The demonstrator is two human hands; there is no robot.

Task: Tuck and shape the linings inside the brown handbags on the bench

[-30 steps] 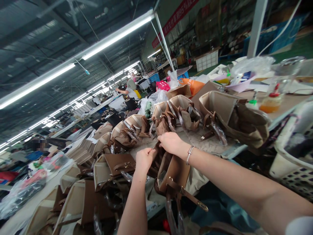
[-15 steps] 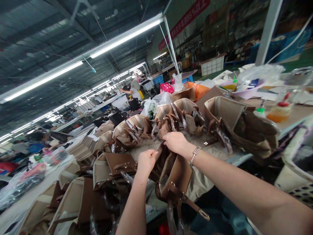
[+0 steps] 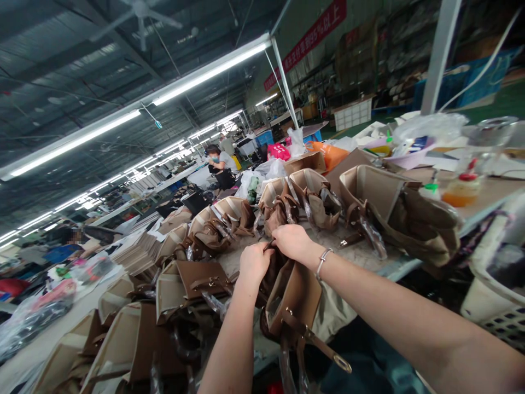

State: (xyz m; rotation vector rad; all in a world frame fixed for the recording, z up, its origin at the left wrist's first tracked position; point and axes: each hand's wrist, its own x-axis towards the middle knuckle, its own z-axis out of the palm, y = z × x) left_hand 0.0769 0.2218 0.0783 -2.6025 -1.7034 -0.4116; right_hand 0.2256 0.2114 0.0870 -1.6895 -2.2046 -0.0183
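A brown handbag (image 3: pixel 301 295) lies tilted at the near edge of the table, its strap with a gold buckle hanging down and its handles wrapped in clear plastic. My left hand (image 3: pixel 254 262) is closed on the bag's far top edge, thumb and fingers pinched together. Right beside it, my right hand (image 3: pixel 293 241) grips the same edge, with a metal bracelet at the wrist. Both hands nearly touch. What lies under the fingers is hidden.
Several similar brown and beige bags, one large bag (image 3: pixel 397 208) among them, stand around on the table. A jar of orange liquid (image 3: pixel 461 191) is at the right, above a white plastic basket (image 3: pixel 496 284). Stacked flat panels (image 3: pixel 137 251) lie left. A person (image 3: pixel 219 158) sits farther back.
My left hand has moved right and slightly up along the bag's edge, closer to my right hand. The right hand has barely shifted. The bag stays in place.
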